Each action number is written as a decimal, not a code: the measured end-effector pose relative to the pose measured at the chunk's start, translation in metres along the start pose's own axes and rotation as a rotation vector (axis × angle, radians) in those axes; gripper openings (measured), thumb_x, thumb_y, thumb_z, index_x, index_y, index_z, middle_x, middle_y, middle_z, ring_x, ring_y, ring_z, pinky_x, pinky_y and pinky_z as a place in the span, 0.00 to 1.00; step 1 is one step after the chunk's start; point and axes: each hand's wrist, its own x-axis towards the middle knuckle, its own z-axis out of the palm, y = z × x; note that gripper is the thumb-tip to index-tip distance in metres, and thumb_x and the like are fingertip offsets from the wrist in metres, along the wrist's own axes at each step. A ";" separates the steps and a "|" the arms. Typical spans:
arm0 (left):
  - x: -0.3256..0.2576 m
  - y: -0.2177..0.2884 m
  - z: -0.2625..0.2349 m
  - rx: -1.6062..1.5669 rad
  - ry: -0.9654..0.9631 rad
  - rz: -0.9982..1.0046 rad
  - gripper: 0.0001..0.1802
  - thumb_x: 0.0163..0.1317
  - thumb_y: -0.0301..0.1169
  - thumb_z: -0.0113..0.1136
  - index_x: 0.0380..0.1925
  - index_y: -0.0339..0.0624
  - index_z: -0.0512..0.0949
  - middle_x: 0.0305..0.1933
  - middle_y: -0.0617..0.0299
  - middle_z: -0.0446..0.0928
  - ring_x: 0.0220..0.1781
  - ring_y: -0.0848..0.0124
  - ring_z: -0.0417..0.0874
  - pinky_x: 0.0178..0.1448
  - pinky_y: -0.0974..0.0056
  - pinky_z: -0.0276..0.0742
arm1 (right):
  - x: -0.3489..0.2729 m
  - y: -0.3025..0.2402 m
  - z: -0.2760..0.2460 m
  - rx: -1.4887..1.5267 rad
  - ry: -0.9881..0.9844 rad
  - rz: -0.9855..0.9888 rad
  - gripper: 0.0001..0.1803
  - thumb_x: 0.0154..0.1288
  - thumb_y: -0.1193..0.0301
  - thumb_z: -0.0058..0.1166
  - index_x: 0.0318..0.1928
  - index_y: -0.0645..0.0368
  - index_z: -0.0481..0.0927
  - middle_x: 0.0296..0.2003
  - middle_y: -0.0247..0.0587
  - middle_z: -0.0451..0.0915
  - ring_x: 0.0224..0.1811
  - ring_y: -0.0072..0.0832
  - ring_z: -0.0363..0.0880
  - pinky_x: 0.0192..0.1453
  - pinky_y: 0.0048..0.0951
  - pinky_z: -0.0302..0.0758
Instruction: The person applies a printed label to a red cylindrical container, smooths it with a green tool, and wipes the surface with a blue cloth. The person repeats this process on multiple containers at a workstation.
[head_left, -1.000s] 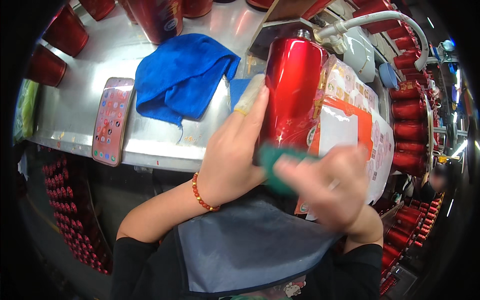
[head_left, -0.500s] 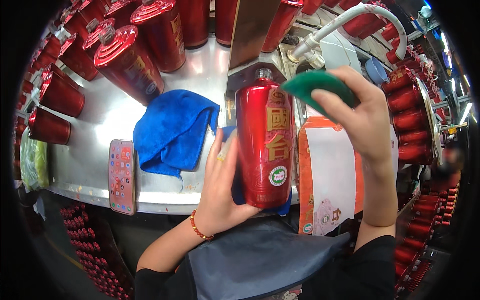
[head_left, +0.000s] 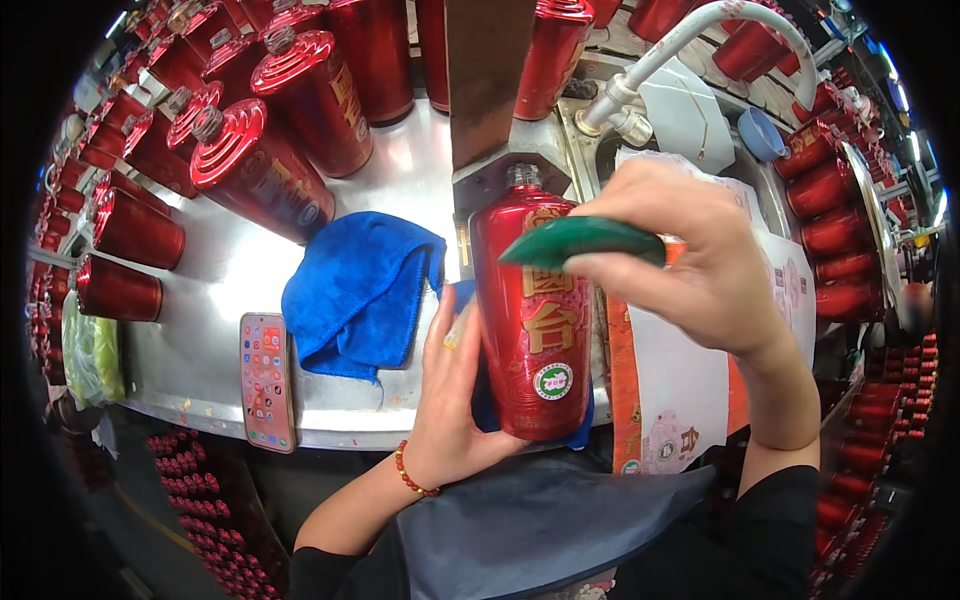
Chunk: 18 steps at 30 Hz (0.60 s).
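Note:
A glossy red bottle with raised gold characters and a round white-and-green sticker lies tilted in front of me, its dark neck pointing away. My left hand is closed around its left side and base, with a pale wrap on one finger. Pinched between the thumb and fingers of my right hand is a curved green scraper. It lies over the upper gold character and hides part of it; whether it touches the bottle I cannot tell. Blue cloth shows beneath the bottle.
A folded blue cloth and a phone lie on the metal table. Several red bottles stand at the far left. White-and-orange printed sheets lie on the right, below a faucet and a blue cup.
My right hand has brought the green scraper left and down, from beside the bottle's shoulder to over its upper character. My left hand keeps its hold; the whole view has shifted slightly.

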 end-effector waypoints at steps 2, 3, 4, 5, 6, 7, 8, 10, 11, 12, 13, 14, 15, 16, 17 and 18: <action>0.001 0.002 -0.001 -0.002 -0.006 0.012 0.66 0.46 0.43 0.85 0.79 0.32 0.53 0.80 0.41 0.60 0.84 0.35 0.48 0.84 0.40 0.47 | 0.002 0.010 -0.003 -0.075 0.069 0.069 0.10 0.63 0.77 0.67 0.46 0.63 0.88 0.32 0.34 0.80 0.32 0.21 0.76 0.37 0.23 0.70; 0.001 0.002 -0.002 0.000 -0.009 0.020 0.66 0.46 0.43 0.85 0.79 0.33 0.53 0.80 0.41 0.60 0.84 0.35 0.49 0.84 0.40 0.46 | 0.003 0.015 -0.009 -0.151 0.168 0.145 0.11 0.63 0.76 0.67 0.46 0.63 0.88 0.32 0.34 0.80 0.33 0.21 0.76 0.37 0.24 0.71; 0.001 0.001 -0.001 0.004 -0.010 0.022 0.66 0.46 0.43 0.85 0.79 0.33 0.53 0.80 0.42 0.60 0.84 0.35 0.49 0.84 0.40 0.46 | 0.004 0.015 -0.012 -0.075 0.155 0.151 0.11 0.63 0.74 0.68 0.46 0.62 0.88 0.31 0.34 0.80 0.33 0.20 0.77 0.39 0.25 0.73; 0.001 -0.001 -0.001 0.016 -0.019 0.025 0.67 0.46 0.44 0.85 0.79 0.33 0.52 0.80 0.42 0.59 0.84 0.35 0.49 0.84 0.40 0.47 | 0.004 0.012 -0.011 -0.025 0.086 0.118 0.11 0.63 0.74 0.68 0.46 0.62 0.88 0.32 0.34 0.80 0.34 0.20 0.77 0.39 0.24 0.73; 0.001 -0.004 0.000 0.028 -0.029 0.028 0.68 0.45 0.45 0.86 0.79 0.33 0.52 0.80 0.42 0.58 0.84 0.35 0.49 0.84 0.40 0.47 | 0.002 0.006 -0.007 0.025 0.016 0.085 0.11 0.64 0.74 0.68 0.46 0.63 0.88 0.32 0.34 0.81 0.34 0.19 0.78 0.40 0.24 0.73; 0.002 -0.004 -0.001 0.041 -0.043 0.035 0.69 0.44 0.46 0.86 0.79 0.33 0.51 0.81 0.42 0.57 0.84 0.36 0.48 0.84 0.39 0.47 | 0.000 0.002 -0.006 0.073 -0.048 0.053 0.11 0.64 0.73 0.68 0.46 0.63 0.88 0.32 0.34 0.81 0.35 0.19 0.78 0.40 0.24 0.74; 0.002 -0.003 -0.003 0.031 -0.069 0.029 0.72 0.43 0.48 0.87 0.80 0.33 0.49 0.82 0.42 0.55 0.85 0.38 0.48 0.84 0.41 0.47 | -0.004 0.016 -0.004 0.094 0.008 0.160 0.11 0.66 0.74 0.67 0.48 0.63 0.87 0.33 0.33 0.82 0.35 0.17 0.78 0.39 0.21 0.73; 0.004 -0.001 -0.011 0.014 -0.118 0.011 0.77 0.40 0.53 0.88 0.81 0.34 0.45 0.84 0.44 0.51 0.86 0.42 0.47 0.85 0.43 0.46 | -0.002 0.035 -0.015 0.066 0.144 0.317 0.13 0.67 0.71 0.68 0.48 0.64 0.87 0.35 0.31 0.84 0.35 0.14 0.77 0.39 0.20 0.74; 0.003 -0.007 -0.011 -0.166 -0.106 -0.012 0.79 0.39 0.55 0.88 0.81 0.34 0.44 0.85 0.44 0.49 0.86 0.45 0.47 0.86 0.45 0.45 | -0.001 0.038 -0.020 -0.090 0.211 0.301 0.13 0.67 0.71 0.68 0.49 0.64 0.87 0.35 0.29 0.84 0.34 0.14 0.78 0.38 0.20 0.74; 0.003 -0.016 -0.009 -0.346 -0.094 -0.036 0.82 0.37 0.57 0.88 0.82 0.35 0.42 0.85 0.45 0.47 0.87 0.48 0.46 0.86 0.46 0.45 | -0.006 0.031 -0.023 -0.076 0.206 0.238 0.13 0.67 0.73 0.68 0.50 0.64 0.86 0.35 0.29 0.84 0.35 0.13 0.79 0.38 0.19 0.76; 0.003 -0.022 -0.008 -0.527 -0.084 -0.064 0.84 0.36 0.59 0.88 0.82 0.35 0.40 0.86 0.46 0.44 0.87 0.50 0.46 0.86 0.48 0.44 | -0.008 0.022 -0.022 0.062 0.186 0.300 0.13 0.67 0.73 0.68 0.50 0.64 0.86 0.36 0.30 0.84 0.35 0.14 0.79 0.38 0.18 0.77; 0.015 -0.022 -0.009 -0.681 -0.033 -0.117 0.85 0.37 0.60 0.86 0.82 0.35 0.38 0.87 0.46 0.41 0.88 0.55 0.44 0.87 0.51 0.43 | -0.010 0.014 -0.018 0.198 0.162 0.360 0.13 0.67 0.74 0.68 0.51 0.65 0.86 0.36 0.30 0.84 0.36 0.14 0.80 0.39 0.18 0.78; 0.028 -0.014 -0.009 -0.730 0.041 -0.126 0.73 0.50 0.54 0.80 0.82 0.35 0.40 0.86 0.46 0.45 0.87 0.55 0.48 0.86 0.51 0.47 | -0.013 0.010 -0.015 0.335 0.138 0.419 0.14 0.67 0.74 0.68 0.51 0.65 0.86 0.37 0.31 0.84 0.36 0.14 0.81 0.39 0.18 0.79; 0.043 -0.004 -0.010 -0.772 0.112 -0.128 0.61 0.62 0.48 0.74 0.82 0.35 0.43 0.85 0.45 0.49 0.86 0.56 0.52 0.85 0.52 0.52 | -0.017 0.015 -0.012 0.330 0.165 0.407 0.17 0.67 0.75 0.68 0.54 0.66 0.83 0.38 0.34 0.85 0.38 0.15 0.82 0.40 0.18 0.81; 0.054 0.004 -0.013 -0.988 0.174 -0.259 0.52 0.71 0.42 0.68 0.82 0.35 0.46 0.84 0.45 0.52 0.85 0.57 0.55 0.84 0.53 0.55 | -0.018 0.014 -0.012 0.362 0.171 0.421 0.17 0.67 0.75 0.68 0.55 0.66 0.82 0.39 0.34 0.85 0.39 0.15 0.83 0.40 0.18 0.81; 0.064 0.004 -0.014 -0.912 0.202 -0.224 0.36 0.79 0.31 0.56 0.79 0.35 0.53 0.80 0.48 0.60 0.79 0.62 0.66 0.79 0.57 0.65 | -0.021 0.012 -0.010 0.394 0.177 0.434 0.18 0.67 0.75 0.67 0.55 0.66 0.82 0.39 0.35 0.85 0.39 0.16 0.83 0.41 0.18 0.81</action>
